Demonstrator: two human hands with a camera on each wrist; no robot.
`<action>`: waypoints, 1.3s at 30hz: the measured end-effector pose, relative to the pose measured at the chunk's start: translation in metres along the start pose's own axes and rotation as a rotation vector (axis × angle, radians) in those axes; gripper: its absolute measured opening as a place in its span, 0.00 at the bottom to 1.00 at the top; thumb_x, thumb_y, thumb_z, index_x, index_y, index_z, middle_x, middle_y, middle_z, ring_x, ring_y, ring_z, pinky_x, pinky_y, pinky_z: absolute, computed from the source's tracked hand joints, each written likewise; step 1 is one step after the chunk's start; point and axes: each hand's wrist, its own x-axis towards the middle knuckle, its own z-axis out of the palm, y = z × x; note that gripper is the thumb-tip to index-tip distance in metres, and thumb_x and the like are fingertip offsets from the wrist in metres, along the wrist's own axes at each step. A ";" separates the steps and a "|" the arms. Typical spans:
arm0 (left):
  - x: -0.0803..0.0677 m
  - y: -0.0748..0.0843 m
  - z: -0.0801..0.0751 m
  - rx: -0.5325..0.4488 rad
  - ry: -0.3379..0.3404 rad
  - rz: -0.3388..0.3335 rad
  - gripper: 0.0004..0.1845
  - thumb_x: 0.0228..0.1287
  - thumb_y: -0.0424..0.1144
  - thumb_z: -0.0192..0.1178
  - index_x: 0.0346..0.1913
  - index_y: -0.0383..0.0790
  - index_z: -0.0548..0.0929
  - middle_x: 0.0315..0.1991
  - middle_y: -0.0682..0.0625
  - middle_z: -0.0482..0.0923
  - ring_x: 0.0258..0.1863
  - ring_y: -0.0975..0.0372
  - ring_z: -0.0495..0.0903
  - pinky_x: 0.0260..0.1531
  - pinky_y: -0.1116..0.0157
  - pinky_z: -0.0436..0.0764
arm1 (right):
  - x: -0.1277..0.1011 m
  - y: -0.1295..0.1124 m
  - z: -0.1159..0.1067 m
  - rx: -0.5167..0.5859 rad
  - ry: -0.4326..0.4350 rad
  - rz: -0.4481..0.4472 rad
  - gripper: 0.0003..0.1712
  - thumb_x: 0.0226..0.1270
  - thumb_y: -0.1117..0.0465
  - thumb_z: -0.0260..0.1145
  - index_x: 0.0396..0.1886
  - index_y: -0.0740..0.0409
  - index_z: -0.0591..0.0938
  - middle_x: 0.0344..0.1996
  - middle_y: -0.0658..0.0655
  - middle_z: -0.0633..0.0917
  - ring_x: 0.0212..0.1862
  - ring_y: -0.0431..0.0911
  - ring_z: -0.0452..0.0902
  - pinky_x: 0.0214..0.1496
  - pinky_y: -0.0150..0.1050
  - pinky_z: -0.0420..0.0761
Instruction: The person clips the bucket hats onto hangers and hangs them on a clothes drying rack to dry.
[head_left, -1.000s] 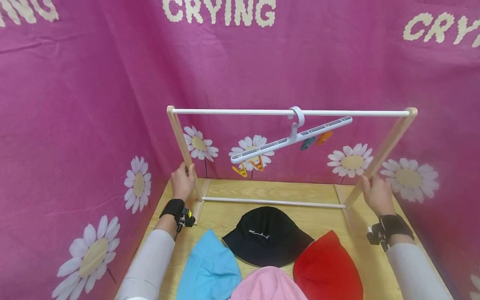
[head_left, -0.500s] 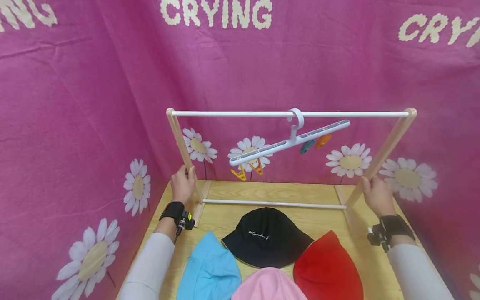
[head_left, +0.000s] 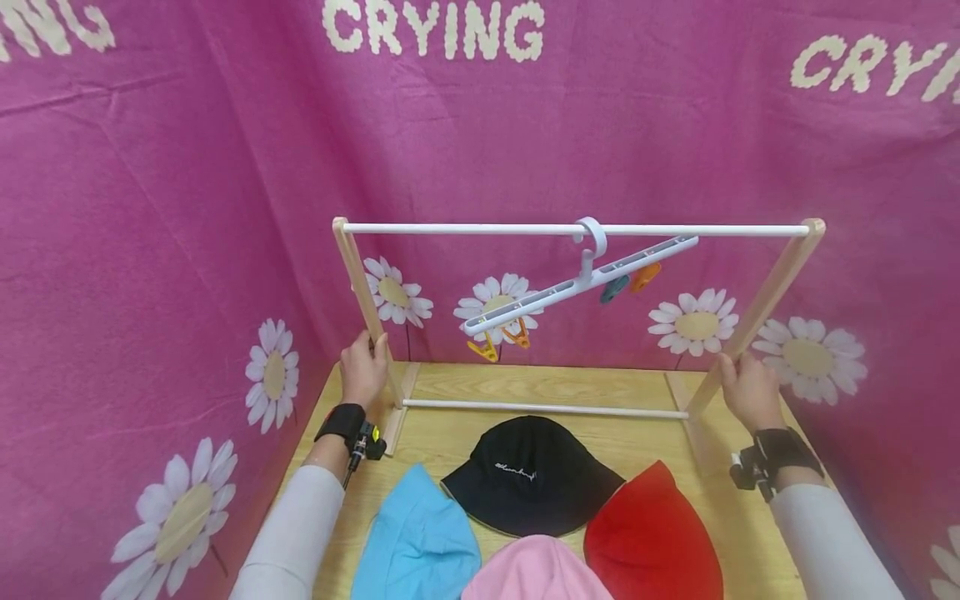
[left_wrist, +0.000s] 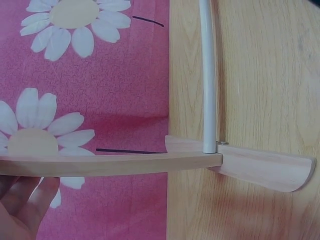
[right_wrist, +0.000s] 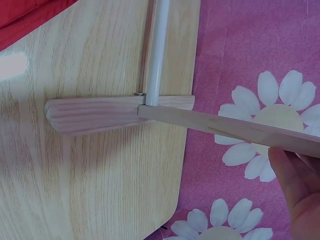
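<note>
Wooden rack (head_left: 772,283) stands at the tabletop's (head_left: 555,385) far edge, its white bar running left-right. Left hand (head_left: 364,372) grips the left post, right hand (head_left: 747,388) grips the right one.

Backdrop: magenta cloth (head_left: 187,208) hung on three sides of the worktop (head_left: 525,383), back and both flanks, creased in places. Printed with white daisies (head_left: 696,323) with pale yellow centres, and cream lettering "CRYING" (head_left: 433,29) along the top, repeated at far right. Worktop is light wood-grain, rounded corner visible in the right wrist view. Light even, diffuse; soft shadows only.
</note>
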 end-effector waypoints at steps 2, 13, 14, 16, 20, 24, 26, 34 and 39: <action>0.000 0.001 -0.001 -0.005 -0.005 -0.001 0.15 0.81 0.43 0.58 0.49 0.31 0.82 0.37 0.35 0.86 0.35 0.43 0.86 0.34 0.45 0.84 | 0.000 -0.001 0.000 0.005 -0.006 0.011 0.22 0.84 0.57 0.53 0.35 0.73 0.77 0.20 0.63 0.77 0.24 0.58 0.71 0.26 0.44 0.66; 0.000 0.018 -0.018 0.009 -0.182 -0.052 0.18 0.81 0.46 0.57 0.50 0.29 0.79 0.37 0.35 0.83 0.35 0.44 0.84 0.31 0.52 0.81 | -0.003 -0.015 -0.008 0.062 -0.127 0.113 0.24 0.84 0.57 0.48 0.49 0.78 0.75 0.39 0.80 0.82 0.38 0.72 0.78 0.34 0.56 0.76; -0.001 0.021 -0.019 0.033 -0.194 -0.066 0.20 0.81 0.47 0.56 0.51 0.29 0.78 0.37 0.35 0.83 0.35 0.44 0.84 0.32 0.52 0.80 | -0.006 -0.017 -0.008 0.070 -0.135 0.127 0.24 0.83 0.57 0.47 0.52 0.79 0.74 0.43 0.82 0.82 0.42 0.75 0.79 0.38 0.60 0.77; -0.005 0.025 -0.021 0.063 -0.208 -0.087 0.23 0.79 0.49 0.57 0.56 0.28 0.75 0.40 0.34 0.82 0.38 0.43 0.83 0.36 0.50 0.80 | -0.012 -0.021 -0.007 0.085 -0.131 0.143 0.26 0.83 0.57 0.47 0.56 0.81 0.72 0.49 0.85 0.80 0.50 0.79 0.78 0.46 0.67 0.77; -0.018 0.036 -0.024 0.061 -0.202 -0.079 0.35 0.75 0.47 0.61 0.72 0.26 0.63 0.51 0.28 0.81 0.48 0.36 0.83 0.47 0.42 0.80 | -0.031 -0.030 -0.004 0.138 -0.123 0.179 0.32 0.83 0.55 0.49 0.69 0.81 0.65 0.58 0.86 0.76 0.57 0.78 0.78 0.56 0.69 0.78; -0.038 0.051 -0.026 0.011 -0.227 -0.044 0.48 0.76 0.48 0.60 0.82 0.26 0.45 0.76 0.24 0.60 0.72 0.36 0.68 0.67 0.40 0.70 | -0.049 -0.043 -0.008 0.149 -0.110 0.217 0.36 0.83 0.54 0.50 0.75 0.78 0.58 0.63 0.84 0.74 0.59 0.77 0.78 0.57 0.69 0.77; -0.048 0.059 -0.027 -0.014 -0.222 -0.018 0.49 0.76 0.48 0.60 0.82 0.26 0.43 0.83 0.29 0.44 0.80 0.39 0.53 0.74 0.41 0.62 | -0.056 -0.051 -0.006 0.146 -0.092 0.214 0.36 0.82 0.55 0.51 0.76 0.78 0.58 0.63 0.84 0.74 0.60 0.76 0.77 0.57 0.70 0.76; -0.069 0.085 -0.020 -0.127 -0.226 0.060 0.44 0.76 0.47 0.61 0.83 0.34 0.51 0.84 0.38 0.48 0.82 0.46 0.52 0.76 0.41 0.60 | -0.080 -0.074 0.006 0.186 -0.065 0.099 0.29 0.81 0.59 0.57 0.69 0.79 0.68 0.58 0.82 0.79 0.57 0.75 0.79 0.54 0.70 0.79; -0.076 0.096 -0.014 -0.205 -0.269 0.022 0.41 0.77 0.48 0.60 0.83 0.39 0.54 0.83 0.41 0.54 0.81 0.47 0.56 0.75 0.40 0.60 | -0.092 -0.084 0.013 0.227 -0.131 0.078 0.28 0.81 0.60 0.59 0.68 0.78 0.70 0.59 0.81 0.79 0.58 0.74 0.79 0.56 0.67 0.80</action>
